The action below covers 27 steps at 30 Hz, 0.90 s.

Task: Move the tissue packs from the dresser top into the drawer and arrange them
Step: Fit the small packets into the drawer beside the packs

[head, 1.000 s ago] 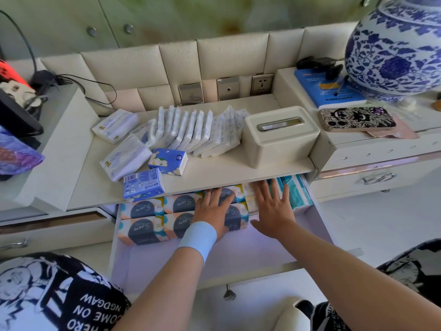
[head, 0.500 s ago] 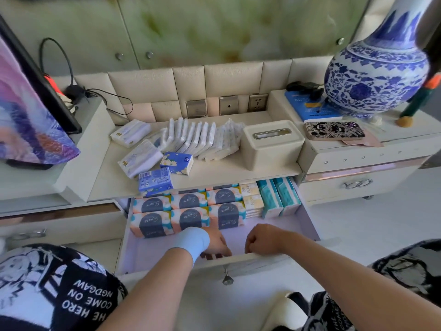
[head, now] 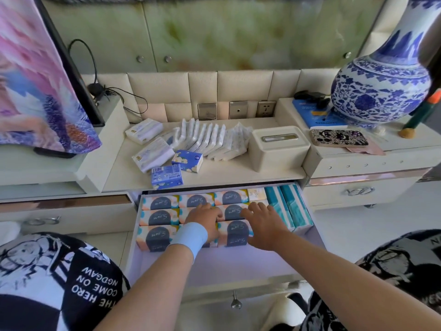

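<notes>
The open drawer [head: 229, 266] holds rows of orange-and-navy tissue packs [head: 158, 217], small cream packs [head: 256, 194] and two teal packs [head: 290, 206] at its right. My left hand [head: 205, 218], with a blue wristband, rests on the middle packs, fingers bent over them. My right hand [head: 263, 219] lies flat with spread fingers on the packs beside the teal ones. On the dresser top [head: 214, 174] lie white packs [head: 152, 157], two blue packs [head: 167, 176] and a leaning row of slim white packs [head: 210, 139].
A cream tissue box [head: 278, 146] stands right of the loose packs. A blue-and-white vase [head: 381, 87], a phone [head: 338, 137] and a blue book [head: 317, 114] sit on the raised right unit. A screen [head: 35, 75] stands at left. The drawer's front part is bare.
The drawer is pulled further out, showing a third row of packs. Both hands left the drawer's front edge and now rest on the packs inside.
</notes>
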Available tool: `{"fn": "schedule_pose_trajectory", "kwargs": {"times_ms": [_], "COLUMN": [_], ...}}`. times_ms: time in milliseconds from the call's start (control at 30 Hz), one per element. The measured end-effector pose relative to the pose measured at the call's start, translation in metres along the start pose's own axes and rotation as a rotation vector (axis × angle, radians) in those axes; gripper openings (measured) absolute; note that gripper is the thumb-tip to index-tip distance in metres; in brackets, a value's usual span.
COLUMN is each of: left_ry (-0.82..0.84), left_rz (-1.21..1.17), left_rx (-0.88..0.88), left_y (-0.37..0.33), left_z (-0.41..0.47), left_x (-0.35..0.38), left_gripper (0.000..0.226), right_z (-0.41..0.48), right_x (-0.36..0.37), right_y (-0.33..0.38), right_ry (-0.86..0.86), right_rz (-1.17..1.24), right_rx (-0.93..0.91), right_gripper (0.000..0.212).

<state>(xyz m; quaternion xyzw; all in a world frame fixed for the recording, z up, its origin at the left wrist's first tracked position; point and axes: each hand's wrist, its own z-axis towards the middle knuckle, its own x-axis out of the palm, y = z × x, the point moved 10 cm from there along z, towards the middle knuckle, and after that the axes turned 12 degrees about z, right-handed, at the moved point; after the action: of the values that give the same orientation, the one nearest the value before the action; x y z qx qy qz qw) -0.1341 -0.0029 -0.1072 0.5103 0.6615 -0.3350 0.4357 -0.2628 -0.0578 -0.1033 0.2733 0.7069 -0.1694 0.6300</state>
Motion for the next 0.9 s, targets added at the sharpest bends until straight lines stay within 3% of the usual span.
{"fn": "schedule_pose_trajectory", "kwargs": {"times_ms": [100,200,467,733,900], "left_ry": [0.092,0.134,0.084,0.079,0.083], "left_rz": [0.16,0.213,0.172,0.053,0.044], "left_rx": [-0.051,-0.088,-0.094,-0.064,-0.055], "left_y": [0.019,0.034,0.042,0.045,0.041], "left_z": [0.007,0.011,0.028,0.027,0.023], "left_x": [0.028,0.051,0.044,0.037,0.041], "left_gripper": [0.096,0.114,0.094,0.084,0.085], "right_z": [0.004,0.011,0.04,0.048,0.055], "right_x": [0.022,0.043,0.038,0.046,0.052], "right_y": [0.001,0.004,-0.008,0.008,0.031], "right_ry": [0.05,0.116,0.053,0.119,0.05], "right_rz": [-0.082,-0.173,-0.163,-0.174,-0.13], "right_rx": [0.005,-0.004,0.123,-0.02,0.003], "right_gripper": [0.091,0.098,0.091,0.121,0.108]}}
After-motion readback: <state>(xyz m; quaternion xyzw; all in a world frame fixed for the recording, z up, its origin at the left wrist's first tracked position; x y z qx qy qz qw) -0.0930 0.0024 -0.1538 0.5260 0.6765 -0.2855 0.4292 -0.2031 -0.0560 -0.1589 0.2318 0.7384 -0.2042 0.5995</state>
